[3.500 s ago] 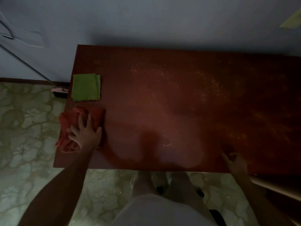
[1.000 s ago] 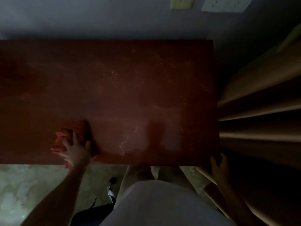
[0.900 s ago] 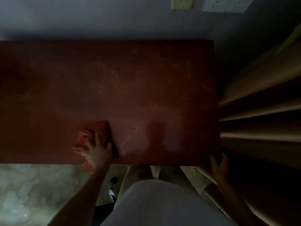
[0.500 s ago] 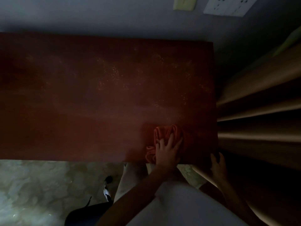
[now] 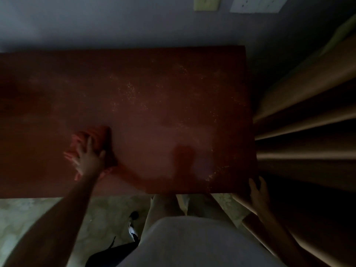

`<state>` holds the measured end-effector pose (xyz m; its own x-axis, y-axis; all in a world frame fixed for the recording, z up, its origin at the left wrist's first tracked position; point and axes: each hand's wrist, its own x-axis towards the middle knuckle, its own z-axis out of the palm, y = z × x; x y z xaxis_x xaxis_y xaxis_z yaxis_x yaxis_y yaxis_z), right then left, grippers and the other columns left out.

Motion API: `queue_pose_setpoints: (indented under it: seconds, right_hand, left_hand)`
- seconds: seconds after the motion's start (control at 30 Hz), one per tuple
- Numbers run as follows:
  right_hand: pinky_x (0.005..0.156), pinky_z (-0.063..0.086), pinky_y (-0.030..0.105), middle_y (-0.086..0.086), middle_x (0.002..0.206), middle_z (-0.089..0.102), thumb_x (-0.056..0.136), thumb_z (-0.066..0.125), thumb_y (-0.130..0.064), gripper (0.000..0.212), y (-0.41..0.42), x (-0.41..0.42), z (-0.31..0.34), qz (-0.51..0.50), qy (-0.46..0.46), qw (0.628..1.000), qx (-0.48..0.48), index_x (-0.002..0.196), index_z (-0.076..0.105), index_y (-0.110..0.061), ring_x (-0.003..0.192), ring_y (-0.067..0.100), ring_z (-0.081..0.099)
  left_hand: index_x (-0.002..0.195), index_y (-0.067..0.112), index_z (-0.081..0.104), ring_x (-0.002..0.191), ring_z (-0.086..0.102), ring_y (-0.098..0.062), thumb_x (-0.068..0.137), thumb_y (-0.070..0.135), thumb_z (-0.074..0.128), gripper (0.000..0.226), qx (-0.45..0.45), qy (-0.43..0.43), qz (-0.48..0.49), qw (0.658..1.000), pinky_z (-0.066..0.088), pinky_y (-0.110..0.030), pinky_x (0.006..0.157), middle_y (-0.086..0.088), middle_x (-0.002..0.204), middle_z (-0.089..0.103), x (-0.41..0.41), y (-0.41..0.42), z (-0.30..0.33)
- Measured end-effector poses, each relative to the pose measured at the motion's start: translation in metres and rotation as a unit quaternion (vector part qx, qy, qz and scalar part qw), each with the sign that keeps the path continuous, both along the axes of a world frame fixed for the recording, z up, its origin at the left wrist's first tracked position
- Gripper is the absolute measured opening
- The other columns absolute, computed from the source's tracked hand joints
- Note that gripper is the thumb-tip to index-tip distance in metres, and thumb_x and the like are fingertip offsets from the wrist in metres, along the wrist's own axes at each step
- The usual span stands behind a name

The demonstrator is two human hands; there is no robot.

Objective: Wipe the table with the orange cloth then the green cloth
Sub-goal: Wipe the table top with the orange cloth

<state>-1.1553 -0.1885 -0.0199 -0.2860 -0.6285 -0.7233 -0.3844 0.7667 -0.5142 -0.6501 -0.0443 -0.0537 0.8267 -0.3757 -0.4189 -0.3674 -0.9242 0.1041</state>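
The room is dim. A dark red table [image 5: 173, 89] fills the middle of the view, with pale dust specks across its far and right parts. My left hand [image 5: 89, 159] presses flat on the crumpled orange cloth [image 5: 98, 135] on the table's near left area. My right hand [image 5: 257, 191] rests at the table's near right corner, fingers spread, holding nothing. The green cloth is out of view.
A grey wall [image 5: 115, 22] with a switch plate [image 5: 206, 3] and a socket plate [image 5: 258, 4] runs behind the table. Tan wooden shelving [image 5: 308, 116] stands against the table's right side. Patterned floor [image 5: 28, 214] lies below the near edge, by my legs.
My left hand has swept the orange cloth from the table's near right corner back toward the left, a little farther from the near edge. My right hand has stayed at the corner.
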Motion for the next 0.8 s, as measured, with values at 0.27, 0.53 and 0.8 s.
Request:
queue_pose_setpoints:
  seconds: [0.27,0.53,0.8]
  right_hand:
    - [0.096,0.038,0.038,0.012,0.154,0.035,0.099,0.047,-0.029,0.055,-0.001,-0.007,-0.005,0.035,0.023,0.999,-0.001,0.15,0.029,-0.018,0.137,0.033,0.039]
    - [0.106,0.039,0.045,0.013,0.152,0.037,0.099,0.047,-0.035,0.056,-0.002,-0.009,-0.006,0.044,0.021,0.999,0.007,0.15,0.029,-0.02,0.136,0.033,0.041]
    - [0.109,0.039,0.052,0.012,0.153,0.036,0.098,0.048,-0.035,0.055,-0.003,-0.009,-0.003,0.035,-0.008,0.999,0.02,0.149,0.03,-0.025,0.135,0.034,0.042]
  left_hand:
    - [0.155,0.028,0.021,0.138,0.016,-0.057,0.095,0.038,0.056,0.07,0.007,-0.03,0.024,0.999,0.015,-0.066,0.112,-0.014,0.161,0.013,0.005,-0.068,-0.002]
    - [0.153,0.037,0.02,0.133,0.026,-0.052,0.089,0.051,0.055,0.075,-0.013,0.043,-0.281,0.959,0.026,-0.061,0.107,-0.006,0.164,0.01,-0.21,-0.141,0.013]
    - [0.137,0.04,0.052,0.107,0.058,-0.046,0.068,0.055,0.066,0.072,-0.009,0.135,-0.491,0.861,0.051,-0.056,0.078,-0.004,0.146,0.05,-0.31,-0.144,0.017]
